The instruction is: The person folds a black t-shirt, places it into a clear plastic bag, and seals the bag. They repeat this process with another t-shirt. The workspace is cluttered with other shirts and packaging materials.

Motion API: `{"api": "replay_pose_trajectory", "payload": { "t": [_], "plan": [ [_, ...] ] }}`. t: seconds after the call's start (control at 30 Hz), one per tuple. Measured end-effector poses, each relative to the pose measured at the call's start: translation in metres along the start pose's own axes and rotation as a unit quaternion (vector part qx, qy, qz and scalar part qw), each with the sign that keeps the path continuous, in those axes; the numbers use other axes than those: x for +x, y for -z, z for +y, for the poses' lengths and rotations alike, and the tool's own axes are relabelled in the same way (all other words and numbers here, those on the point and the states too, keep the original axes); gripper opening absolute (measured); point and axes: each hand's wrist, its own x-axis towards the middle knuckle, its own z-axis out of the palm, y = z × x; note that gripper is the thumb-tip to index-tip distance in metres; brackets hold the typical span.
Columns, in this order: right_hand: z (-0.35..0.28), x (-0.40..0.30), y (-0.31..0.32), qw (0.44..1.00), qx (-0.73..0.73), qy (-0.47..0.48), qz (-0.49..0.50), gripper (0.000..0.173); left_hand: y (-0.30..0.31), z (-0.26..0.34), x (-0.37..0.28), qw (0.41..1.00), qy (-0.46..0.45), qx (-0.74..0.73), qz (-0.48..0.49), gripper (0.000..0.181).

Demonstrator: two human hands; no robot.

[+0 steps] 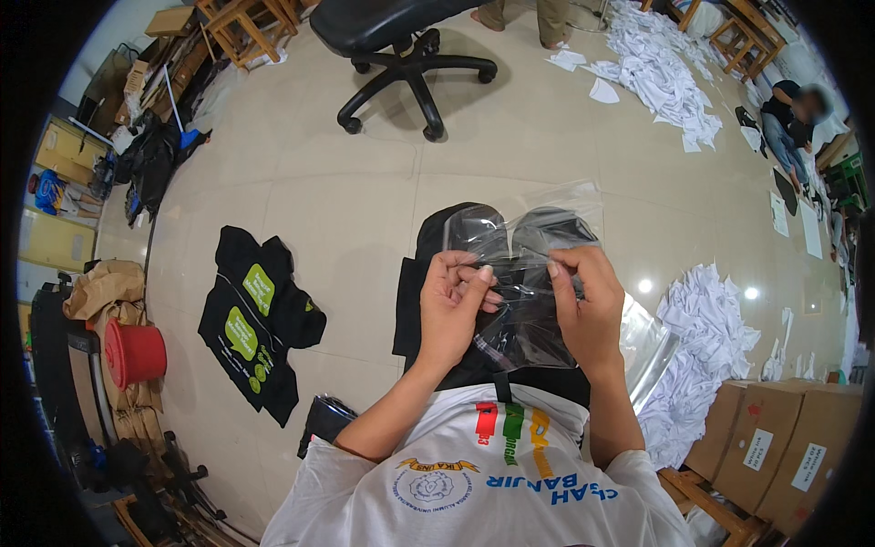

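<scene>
A clear plastic bag [540, 328] is spread out above my lap, its thin film wrinkled and shiny. My left hand [454, 308] has its fingers curled at the bag's left side, the thumb and fingertips pinching the film. On the opposite side, my right hand [588, 308] grips the bag between thumb and forefinger. Dark trousers and knees [437, 229] show beneath and through the film. Black cloth [407, 314] lies by my left thigh. More clear plastic sheets or bags [646, 349] lie beside my right forearm.
Black printed garments [249, 321] lie on the tiled floor at left, near a red bucket [140, 352]. A dark plastic-wrapped bundle [328, 420] is by my left elbow. White cloth heaps [711, 328], cardboard boxes [772, 437], an office chair [417, 65] and a seated person [786, 130] surround me.
</scene>
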Motion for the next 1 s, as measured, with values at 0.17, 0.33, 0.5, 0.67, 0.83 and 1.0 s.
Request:
{"api": "replay_pose_trajectory", "payload": {
  "t": [0.17,0.33,0.5,0.67,0.83,1.0],
  "plan": [
    [0.004,0.005,-0.021,0.989,0.105,0.024,0.103,0.014,-0.003,0.017,-0.007,0.994,0.025,-0.102,-0.006,0.038],
    [-0.003,0.025,-0.024,0.983,0.163,0.08,0.036,0.029,0.016,0.049,-0.003,0.992,-0.089,-0.052,0.079,0.03],
    [0.011,0.028,-0.028,0.979,0.04,-0.001,-0.198,0.058,0.067,0.125,0.001,0.887,-0.335,0.118,0.295,0.039],
    [0.039,0.019,-0.055,0.931,-0.013,-0.055,-0.362,0.071,0.077,0.147,-0.008,0.794,-0.434,0.262,0.336,0.027],
    [0.039,0.046,-0.064,0.859,-0.022,-0.048,-0.509,0.078,0.09,0.125,-0.006,0.828,-0.343,0.428,0.118,0.024],
    [0.052,0.045,-0.077,0.824,0.099,-0.011,-0.559,0.075,0.068,0.097,0.002,0.926,-0.124,0.354,0.036,0.028]
  ]
}}
